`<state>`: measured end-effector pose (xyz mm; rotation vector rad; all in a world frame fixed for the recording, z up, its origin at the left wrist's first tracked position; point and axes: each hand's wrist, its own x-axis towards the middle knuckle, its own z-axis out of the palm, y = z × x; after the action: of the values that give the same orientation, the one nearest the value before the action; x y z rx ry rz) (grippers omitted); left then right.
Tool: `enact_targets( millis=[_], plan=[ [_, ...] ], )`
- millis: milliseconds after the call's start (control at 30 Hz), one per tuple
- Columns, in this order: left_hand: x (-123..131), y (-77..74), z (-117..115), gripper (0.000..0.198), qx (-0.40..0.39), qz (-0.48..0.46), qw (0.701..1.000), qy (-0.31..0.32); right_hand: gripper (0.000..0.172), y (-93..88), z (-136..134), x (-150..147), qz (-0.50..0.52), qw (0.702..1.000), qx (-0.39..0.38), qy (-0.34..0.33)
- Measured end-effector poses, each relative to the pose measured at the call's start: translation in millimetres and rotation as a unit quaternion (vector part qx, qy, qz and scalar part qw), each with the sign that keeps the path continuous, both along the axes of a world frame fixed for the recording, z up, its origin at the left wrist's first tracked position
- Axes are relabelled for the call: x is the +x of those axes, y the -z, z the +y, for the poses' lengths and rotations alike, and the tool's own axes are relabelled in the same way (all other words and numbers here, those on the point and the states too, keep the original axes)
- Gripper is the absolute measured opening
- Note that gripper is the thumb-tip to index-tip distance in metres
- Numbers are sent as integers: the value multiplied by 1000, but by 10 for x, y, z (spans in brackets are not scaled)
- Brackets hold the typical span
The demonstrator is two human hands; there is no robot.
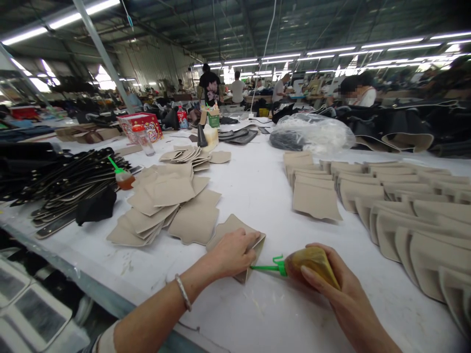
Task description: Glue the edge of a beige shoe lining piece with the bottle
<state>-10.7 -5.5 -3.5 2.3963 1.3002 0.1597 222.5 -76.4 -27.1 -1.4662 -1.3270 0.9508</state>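
Observation:
My right hand (334,274) is wrapped round a squeeze bottle (309,264) of amber liquid with a green nozzle. The bottle lies nearly level, its nozzle tip pointing left, at the edge of a beige sheet piece (235,223). My left hand (235,252) grips that piece near its right corner, fingers bent over it, with one edge raised or folded. Just beyond it lies a loose pile of similar beige pieces (165,196). The underside of the held piece is mostly hidden by my left hand.
Overlapping rows of beige pieces (375,191) cover the table's right side. Stacked black strips (69,181) and a second green-nozzled bottle (125,179) are at left. Farther back are a red box (142,125), a plastic-wrapped bundle (312,132) and several people.

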Motion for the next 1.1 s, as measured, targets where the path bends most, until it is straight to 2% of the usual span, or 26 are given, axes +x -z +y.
enact_targets(
  millis=[100,233,433,600,833,1000,1100],
  plan=[
    [13,-21,-7,52,-2,8,1000,-2,48,-37,-52,-4,2,998,-33,-58],
    [28,-23,-5,52,-3,17,1000,-3,52,-52,-95,15,-15,1000,-11,-24],
    [30,-17,-5,53,-1,21,1000,-3,50,-90,-117,-11,12,997,-8,-79],
    [27,0,-7,52,4,19,1000,2,52,-42,-64,55,-27,998,31,-38],
    [18,20,-4,53,0,19,1000,-2,51,-37,-86,62,0,995,-1,-103],
    [35,-14,-4,52,-7,22,1000,-1,51,-32,-44,76,-55,996,57,-42],
    [47,-28,-8,52,-13,30,999,-5,51,-25,-84,23,-12,996,29,-86]
  ],
)
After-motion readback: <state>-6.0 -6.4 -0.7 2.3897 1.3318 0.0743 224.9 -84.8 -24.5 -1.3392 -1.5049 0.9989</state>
